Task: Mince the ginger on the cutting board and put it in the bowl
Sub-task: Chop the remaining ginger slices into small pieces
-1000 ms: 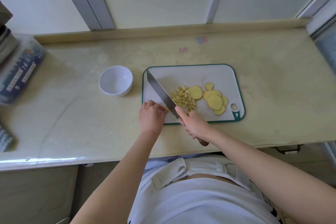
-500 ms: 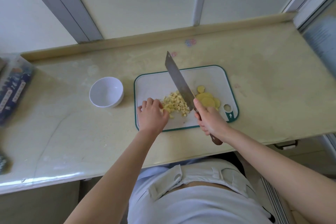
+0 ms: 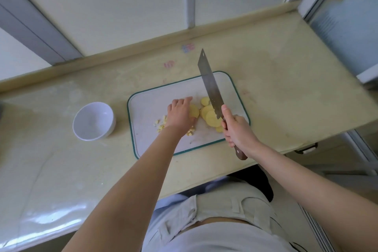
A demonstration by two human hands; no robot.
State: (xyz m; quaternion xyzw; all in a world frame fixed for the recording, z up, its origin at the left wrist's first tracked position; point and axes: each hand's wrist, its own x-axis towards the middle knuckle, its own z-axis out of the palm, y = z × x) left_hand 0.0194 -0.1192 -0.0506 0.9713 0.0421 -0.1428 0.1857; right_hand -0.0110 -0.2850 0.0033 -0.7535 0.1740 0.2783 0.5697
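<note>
Ginger slices (image 3: 212,118): pale yellow rounds, overlapping in a loose cluster on the right half of the cutting board (image 3: 143,106). One round set slightly left of the rest, near the board's middle. Not yet minced.

Ginger bits (image 3: 161,126): small diced pieces on the board's middle-left, largely hidden under the left wrist, a few showing on either side of it. Coarse by the look, and likely due another pass.

Left hand (image 3: 180,114): over the board's centre, fingers stretched toward the far edge, thumb side against the separated round. No curl round anything visible. Probably drawing or steadying that round for the next cut, safely left of the blade.

Knife (image 3: 210,86): broad cleaver-type blade, wooden handle. Held clear above the board, tip pointing past the far edge, heel over the slices. Kept high, presumably, to leave the left hand room to rearrange.

Right hand (image 3: 239,132): at the board's near right corner, wrapped firmly round the handle, one finger up by the blade's heel for control.

Bowl (image 3: 94,121): white, upright, nothing seen inside. On the counter (image 3: 286,88) just left of the board, within an easy sweep for the transfer.

Progress, as judged: mincing partway, transfer not begun.
</note>
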